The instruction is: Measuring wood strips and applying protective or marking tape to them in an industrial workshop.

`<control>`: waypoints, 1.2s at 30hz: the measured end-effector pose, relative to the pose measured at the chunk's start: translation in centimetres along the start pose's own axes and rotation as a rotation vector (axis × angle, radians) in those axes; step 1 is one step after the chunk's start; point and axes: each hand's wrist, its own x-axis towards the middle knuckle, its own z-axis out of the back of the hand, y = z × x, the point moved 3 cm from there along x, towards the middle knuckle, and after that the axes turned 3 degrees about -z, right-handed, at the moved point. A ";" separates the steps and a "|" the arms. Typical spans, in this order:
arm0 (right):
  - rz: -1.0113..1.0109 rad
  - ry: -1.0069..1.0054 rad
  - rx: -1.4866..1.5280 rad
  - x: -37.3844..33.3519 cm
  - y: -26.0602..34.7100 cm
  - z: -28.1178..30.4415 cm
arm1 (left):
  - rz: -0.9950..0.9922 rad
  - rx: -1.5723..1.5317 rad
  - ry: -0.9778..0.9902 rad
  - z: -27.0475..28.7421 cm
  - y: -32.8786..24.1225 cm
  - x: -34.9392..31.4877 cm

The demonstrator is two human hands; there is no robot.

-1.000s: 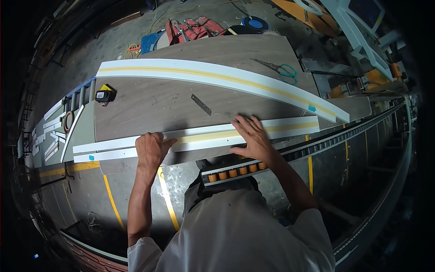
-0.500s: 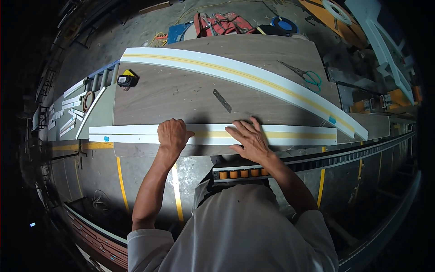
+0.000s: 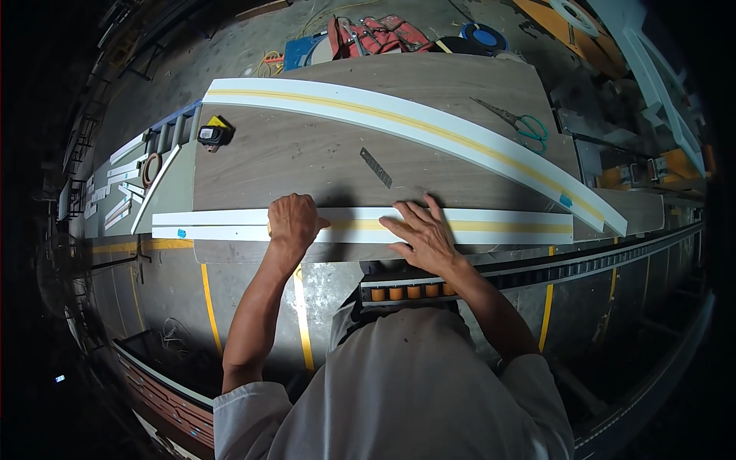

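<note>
A long white strip lies across the near part of the wooden tabletop. A yellow band runs along it from my left hand to its right end, while a thin dark groove shows to the left of that hand. My left hand is closed in a fist on the strip, thumb side toward the band; whatever its fingers hold is hidden. My right hand rests on the strip farther right, fingers spread over the yellow band. A blue mark sits near the strip's left end. Beyond both hands lies a flat metal blade.
A second white strip with a yellow band slants across the table. Green-handled scissors lie behind it. A tape measure is at left, near white offcuts and a tape roll. An orange-roller conveyor runs along the near side.
</note>
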 end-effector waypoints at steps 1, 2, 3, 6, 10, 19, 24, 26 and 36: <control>-0.001 0.000 -0.003 0.0 0.0 0.0 | 0.001 -0.002 -0.004 0.0 0.0 0.0; -0.002 -0.001 0.000 0.0 0.1 0.0 | 0.000 -0.001 0.001 0.0 0.0 0.0; -0.002 -0.001 -0.004 0.0 0.1 0.0 | 0.006 0.009 0.013 0.0 0.0 0.1; -0.002 -0.001 0.002 -0.1 0.0 0.1 | 0.017 0.001 0.018 -0.1 0.1 0.3; 0.004 -0.003 -0.021 -0.2 0.1 -0.1 | -0.011 -0.007 -0.012 -0.4 0.3 0.7; -0.317 -0.176 -0.228 -8.7 -4.2 2.2 | 0.010 -0.014 -0.153 -2.3 1.4 0.5; -0.672 -0.226 -0.431 -18.9 -13.4 11.2 | -0.005 -0.028 -0.193 -3.1 1.7 0.7; -0.788 -0.196 -0.494 -20.7 -15.8 13.5 | 0.057 -0.033 -0.134 -3.0 1.7 0.8; -0.386 -0.111 -0.195 -9.7 -2.3 2.3 | 0.048 -0.010 -0.109 -1.4 0.7 -0.2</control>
